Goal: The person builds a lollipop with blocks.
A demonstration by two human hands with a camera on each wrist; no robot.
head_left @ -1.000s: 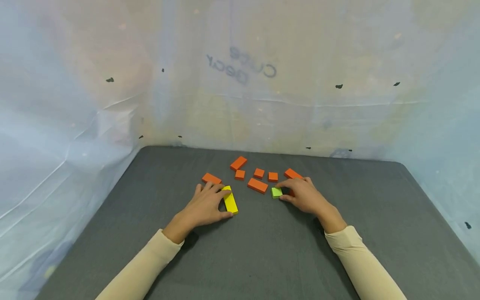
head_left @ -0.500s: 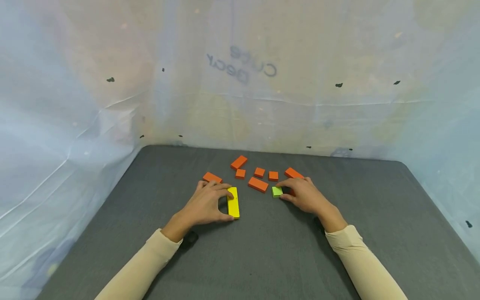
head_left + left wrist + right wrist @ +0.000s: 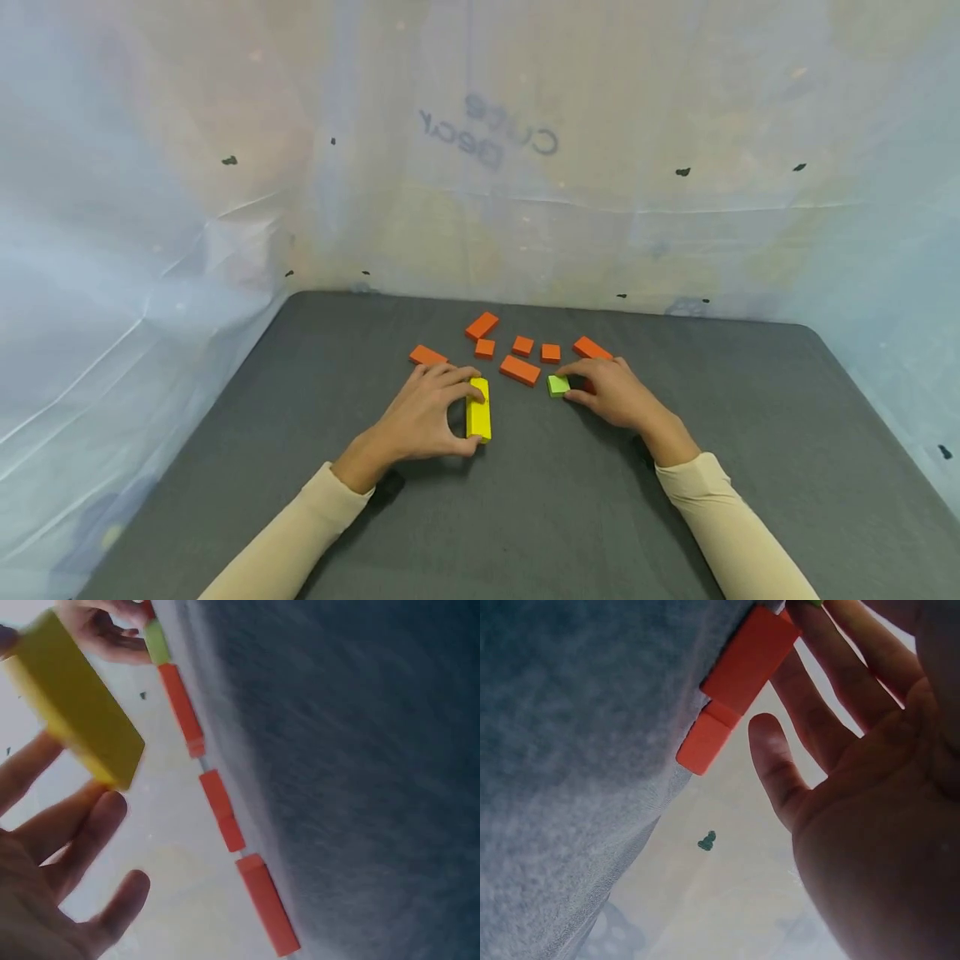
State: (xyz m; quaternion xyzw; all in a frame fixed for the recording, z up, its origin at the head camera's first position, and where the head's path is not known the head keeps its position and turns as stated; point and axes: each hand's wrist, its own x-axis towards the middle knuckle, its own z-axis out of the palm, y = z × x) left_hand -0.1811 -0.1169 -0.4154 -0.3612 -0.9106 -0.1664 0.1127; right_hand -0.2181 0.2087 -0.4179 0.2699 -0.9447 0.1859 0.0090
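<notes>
My left hand grips a long yellow block by its two ends, thumb at the near end and fingers at the far end. In the left wrist view the yellow block appears raised off the table. To the right, my right hand pinches a small green block between thumb and fingers, low at the table surface. Only a sliver of that green block shows in the right wrist view, where an orange block lies beside the fingers.
Several orange blocks lie beyond the hands, among them a long one in the middle, one by the left fingers and one behind the right hand. A plastic sheet hangs behind the dark grey table.
My left hand has carried the yellow block to the right, and the block has turned to point more straight ahead. The right hand and green block have stayed nearly still.
</notes>
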